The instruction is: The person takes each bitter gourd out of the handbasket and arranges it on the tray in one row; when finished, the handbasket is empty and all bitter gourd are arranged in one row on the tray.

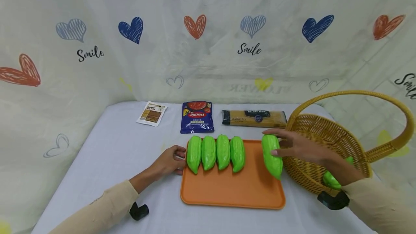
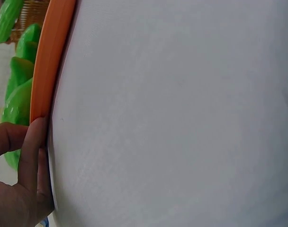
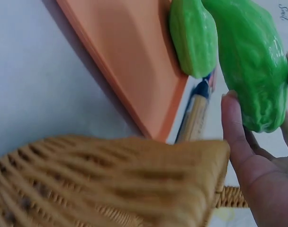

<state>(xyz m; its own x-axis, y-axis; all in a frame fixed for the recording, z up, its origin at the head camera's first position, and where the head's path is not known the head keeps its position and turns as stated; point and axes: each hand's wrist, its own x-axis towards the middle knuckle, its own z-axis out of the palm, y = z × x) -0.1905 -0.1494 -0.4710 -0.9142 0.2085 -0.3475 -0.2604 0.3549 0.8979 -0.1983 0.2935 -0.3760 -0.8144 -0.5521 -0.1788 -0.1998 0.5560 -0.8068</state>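
Observation:
My right hand [image 1: 297,146] grips a green bitter melon [image 1: 272,157] between thumb and fingers, over the right side of an orange tray [image 1: 227,190]. In the right wrist view this held bitter melon [image 3: 253,61] hangs above the tray's level, its blunt end toward the palm. Along the tray's left part, several more bitter melons [image 1: 223,152] lie side by side, tips pointing to the front. My left hand [image 1: 169,160] holds the tray's left edge near its back corner. Seen from the left wrist, the thumb and fingers [image 2: 31,156] pinch the orange rim [image 2: 50,56].
To the right stands a wicker basket [image 1: 302,172] with a tall handle, a green bitter melon [image 1: 330,180] inside it. Behind the tray lie a spaghetti pack [image 1: 255,118], a blue sauce pouch [image 1: 196,117] and a white-brown packet [image 1: 152,113]. White cloth [image 1: 107,154] covers the table.

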